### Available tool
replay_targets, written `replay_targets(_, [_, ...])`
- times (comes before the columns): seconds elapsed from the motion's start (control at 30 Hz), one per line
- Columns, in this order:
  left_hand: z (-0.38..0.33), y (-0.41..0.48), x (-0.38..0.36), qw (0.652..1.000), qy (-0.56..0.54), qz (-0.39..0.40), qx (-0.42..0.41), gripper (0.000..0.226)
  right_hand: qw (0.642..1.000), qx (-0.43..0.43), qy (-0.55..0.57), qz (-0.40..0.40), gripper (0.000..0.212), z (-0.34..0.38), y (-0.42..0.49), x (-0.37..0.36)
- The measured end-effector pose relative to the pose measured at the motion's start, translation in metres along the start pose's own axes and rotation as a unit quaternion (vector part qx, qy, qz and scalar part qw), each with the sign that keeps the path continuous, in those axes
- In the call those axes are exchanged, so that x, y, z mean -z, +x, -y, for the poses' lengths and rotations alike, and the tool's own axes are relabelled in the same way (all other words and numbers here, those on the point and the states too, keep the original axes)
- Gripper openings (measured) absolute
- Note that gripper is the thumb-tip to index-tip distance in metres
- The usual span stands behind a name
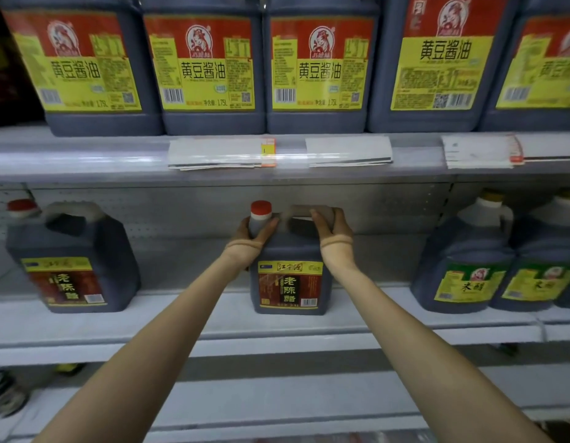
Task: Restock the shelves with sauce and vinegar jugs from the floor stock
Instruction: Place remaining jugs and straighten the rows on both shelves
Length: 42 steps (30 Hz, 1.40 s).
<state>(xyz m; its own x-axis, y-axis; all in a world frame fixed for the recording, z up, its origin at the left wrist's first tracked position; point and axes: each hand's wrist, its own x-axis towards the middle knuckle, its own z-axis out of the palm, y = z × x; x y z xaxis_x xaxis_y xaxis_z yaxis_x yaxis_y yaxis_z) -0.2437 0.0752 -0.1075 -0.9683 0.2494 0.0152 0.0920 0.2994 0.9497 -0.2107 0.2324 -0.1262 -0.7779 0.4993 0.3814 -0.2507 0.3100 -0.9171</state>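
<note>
黄豆酱油 and 1.75L on soy sauce jugs (210, 71), 老陈醋 on centre vinegar jug (290, 282), 老陈醋 on left vinegar jug (69, 276)

The one camera sits on my head and faces the shelving straight on, tipped a little downward. It is close: the upper shelf (85, 155) edge crosses the frame above the middle, and the soy jugs (210, 75) on it are cut off at the top. My forearms run in from the bottom corners and meet near the centre, where my left hand (250, 238) and right hand (334, 231) hold a jug (290, 282) on the middle shelf (181, 318). The wide lens bows the shelf lines at the sides.
</note>
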Motion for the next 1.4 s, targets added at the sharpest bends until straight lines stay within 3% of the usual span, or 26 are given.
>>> replay_targets(0.23, [-0.007,0.013,-0.008,0.996,0.060,0.035,-0.064,0.051,1.000,0.005,-0.019,-0.022,0.018,-0.006,0.009,0.022])
replay_targets(0.5, [-0.010,0.006,-0.044,0.997,-0.008,0.077,-0.019,0.055,0.996,0.010,-0.091,0.017,0.031,-0.012,0.026,0.061])
replay_targets(0.63, [-0.015,0.003,-0.059,0.992,0.025,0.125,0.022,0.051,0.992,-0.001,-0.121,0.033,0.033,-0.016,0.032,0.082])
replay_targets(0.77, [-0.022,0.001,-0.070,0.984,0.080,0.155,0.042,0.061,0.991,-0.029,-0.125,0.033,0.037,-0.017,0.034,0.098])
replay_targets(0.93, [-0.030,-0.003,-0.085,0.972,0.094,0.212,0.025,0.030,0.974,-0.004,-0.220,0.059,0.042,-0.013,0.033,0.132])
replay_targets(1.03, [-0.033,-0.003,-0.094,0.972,0.091,0.217,0.010,0.037,0.899,0.132,-0.416,-0.024,0.059,-0.023,0.034,0.166])
replay_targets(1.1, [-0.031,-0.002,-0.095,0.975,0.082,0.207,0.007,0.051,0.848,0.139,-0.509,-0.056,0.067,-0.029,0.037,0.186])
replay_targets(1.17, [-0.030,-0.001,-0.097,0.976,0.079,0.202,0.006,0.045,0.821,0.119,-0.554,-0.069,0.072,-0.033,0.038,0.203])
replay_targets(1.27, [-0.027,0.001,-0.099,0.979,0.073,0.190,0.009,0.039,0.814,0.120,-0.559,-0.100,0.081,-0.039,0.041,0.218])
replay_targets(1.4, [-0.027,0.000,-0.102,0.983,0.046,0.177,-0.013,0.043,0.865,0.069,-0.474,-0.149,0.104,-0.038,0.045,0.224])
